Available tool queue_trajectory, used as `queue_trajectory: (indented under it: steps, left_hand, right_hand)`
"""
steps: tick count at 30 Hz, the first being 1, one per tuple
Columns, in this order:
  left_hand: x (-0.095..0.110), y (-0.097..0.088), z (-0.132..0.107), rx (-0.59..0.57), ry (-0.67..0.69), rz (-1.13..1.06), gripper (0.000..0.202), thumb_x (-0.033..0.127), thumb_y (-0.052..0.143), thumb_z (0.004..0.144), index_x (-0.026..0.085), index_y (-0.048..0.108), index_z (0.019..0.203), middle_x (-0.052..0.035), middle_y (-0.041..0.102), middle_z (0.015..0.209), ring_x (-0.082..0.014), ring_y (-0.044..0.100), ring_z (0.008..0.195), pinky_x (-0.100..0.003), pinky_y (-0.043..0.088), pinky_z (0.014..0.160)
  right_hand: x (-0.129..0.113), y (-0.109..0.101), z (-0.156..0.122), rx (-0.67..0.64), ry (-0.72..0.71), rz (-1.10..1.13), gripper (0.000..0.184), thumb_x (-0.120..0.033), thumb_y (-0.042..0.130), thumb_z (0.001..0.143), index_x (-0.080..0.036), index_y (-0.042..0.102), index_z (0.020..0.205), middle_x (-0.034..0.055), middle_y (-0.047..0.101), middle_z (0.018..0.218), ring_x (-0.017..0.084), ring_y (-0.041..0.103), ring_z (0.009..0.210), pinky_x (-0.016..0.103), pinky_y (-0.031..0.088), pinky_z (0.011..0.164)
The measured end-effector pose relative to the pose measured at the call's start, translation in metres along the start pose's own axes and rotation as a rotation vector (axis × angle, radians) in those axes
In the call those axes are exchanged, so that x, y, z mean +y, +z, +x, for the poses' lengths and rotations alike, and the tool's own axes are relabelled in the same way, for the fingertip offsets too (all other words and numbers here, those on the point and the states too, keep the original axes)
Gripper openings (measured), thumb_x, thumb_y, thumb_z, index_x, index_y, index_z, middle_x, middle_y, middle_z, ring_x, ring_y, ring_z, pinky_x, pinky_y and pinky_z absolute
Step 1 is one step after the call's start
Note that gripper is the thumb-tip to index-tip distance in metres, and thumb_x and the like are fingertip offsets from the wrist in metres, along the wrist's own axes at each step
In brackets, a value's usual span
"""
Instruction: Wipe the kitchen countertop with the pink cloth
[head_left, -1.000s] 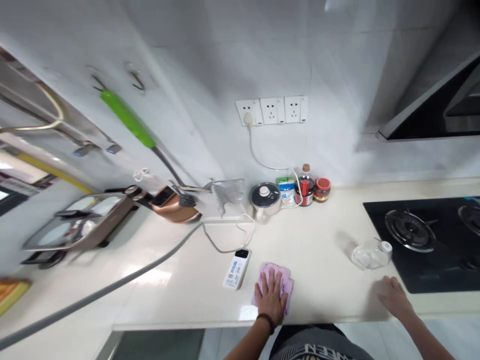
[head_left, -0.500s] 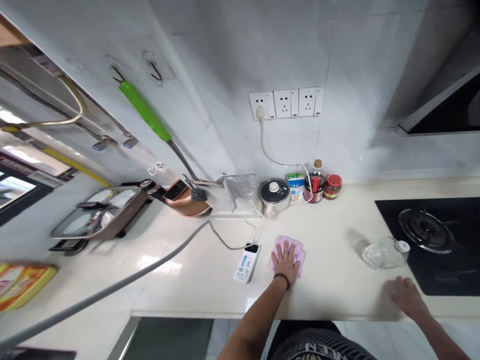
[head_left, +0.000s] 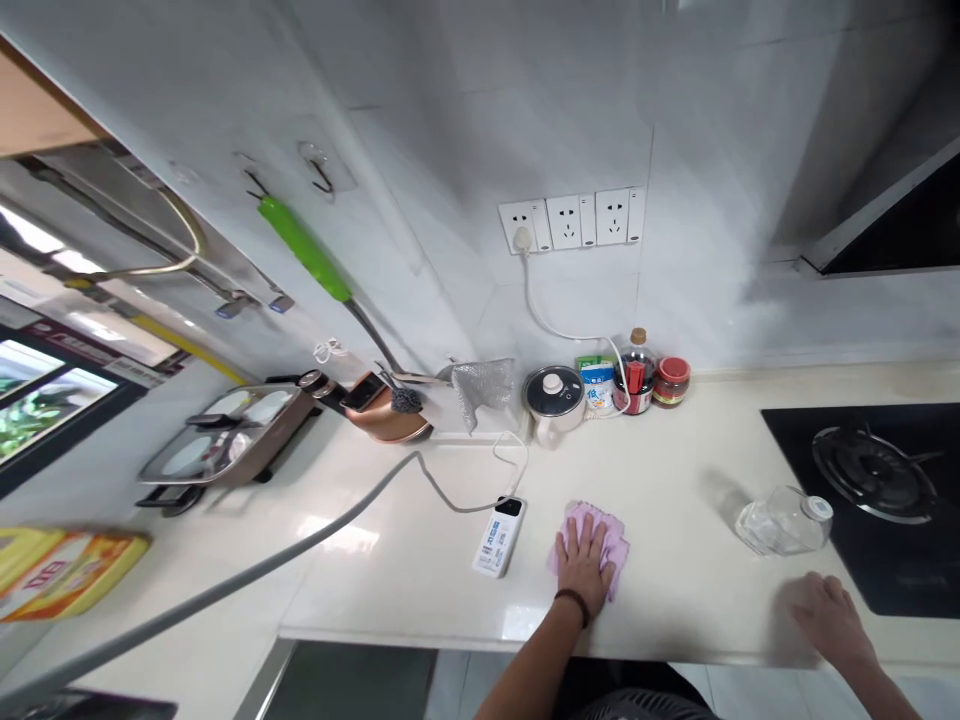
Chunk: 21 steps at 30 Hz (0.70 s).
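Note:
My left hand [head_left: 585, 570] lies flat on a crumpled pink cloth [head_left: 616, 550], fingers stretched and slightly spread, pressing it to the counter. A dark beaded bracelet circles that wrist. Left of the cloth lies a white power bank [head_left: 495, 545] with cables at its top end. My right hand [head_left: 831, 622] is at the counter's front right, by the hob, its fingers loosely bent and apart with nothing visible in them. Just beyond it, a clear bottle [head_left: 787, 522] with a white cap lies on its side, apart from the hand.
A black gas hob [head_left: 885, 545] is at the right. Along the wall stand a small electric pot [head_left: 555, 400], a dark sauce bottle [head_left: 636, 370] and a red-lidded jar [head_left: 671, 382]. A grey cable [head_left: 315, 540] crosses the counter at left, near an electric pan [head_left: 225, 440].
My left hand and the pink cloth have slid a little toward the counter's front edge and to the right. The right hand stays near the hob. The whole view has shifted slightly.

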<state>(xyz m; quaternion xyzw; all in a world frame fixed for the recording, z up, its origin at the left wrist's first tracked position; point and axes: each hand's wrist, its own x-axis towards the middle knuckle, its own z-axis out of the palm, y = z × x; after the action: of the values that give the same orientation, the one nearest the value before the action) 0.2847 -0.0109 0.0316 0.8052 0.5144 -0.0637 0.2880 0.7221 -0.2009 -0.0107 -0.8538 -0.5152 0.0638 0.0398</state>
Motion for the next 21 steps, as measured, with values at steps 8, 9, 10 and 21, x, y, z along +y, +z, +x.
queue_trajectory:
  steps: [8, 9, 10, 21]
  left_hand:
    - [-0.008, -0.011, 0.013, -0.020, -0.013, 0.013, 0.089, 0.047, 0.053, 0.092, 0.029, 0.018, 0.172, -0.0014, -0.002, 0.181, -0.0397, -0.017, 0.164, -0.066, -0.010, 0.131]
    - [-0.014, -0.013, 0.005, -0.042, 0.038, 0.013, 0.093, 0.045, 0.056, 0.089, 0.029, 0.018, 0.172, -0.0022, 0.000, 0.182, -0.0396, -0.016, 0.164, -0.066, -0.008, 0.131]
    - [-0.023, -0.016, -0.004, -0.068, 0.113, 0.000, 0.095, 0.043, 0.059, 0.087, 0.028, 0.019, 0.172, -0.0032, 0.004, 0.182, -0.0389, -0.012, 0.165, -0.065, -0.005, 0.133]
    - [-0.258, -0.175, -0.086, 0.566, 0.024, -0.364, 0.044, 0.058, 0.046, 0.094, 0.026, 0.077, 0.089, -0.0078, 0.079, 0.091, -0.0243, 0.074, 0.084, -0.039, 0.063, 0.081]
  right_hand:
    - [-0.120, 0.059, -0.057, 0.138, 0.089, 0.039, 0.055, -0.040, 0.057, 0.071, -0.012, 0.073, 0.116, 0.0272, 0.070, 0.114, 0.053, 0.059, 0.120, 0.069, 0.042, 0.108]
    - [-0.142, 0.065, -0.066, 0.164, 0.092, 0.064, 0.059, -0.039, 0.058, 0.071, -0.012, 0.073, 0.121, 0.0266, 0.070, 0.119, 0.054, 0.058, 0.123, 0.069, 0.041, 0.109]
    - [-0.165, 0.070, -0.076, 0.186, 0.094, 0.097, 0.064, -0.039, 0.059, 0.071, -0.013, 0.071, 0.129, 0.0256, 0.069, 0.125, 0.054, 0.056, 0.128, 0.070, 0.041, 0.110]
    - [-0.431, 0.064, -0.056, -0.013, -0.077, 0.245, 0.068, -0.036, 0.043, 0.098, -0.028, 0.040, 0.166, 0.0103, 0.035, 0.175, 0.038, 0.024, 0.163, 0.067, 0.025, 0.127]
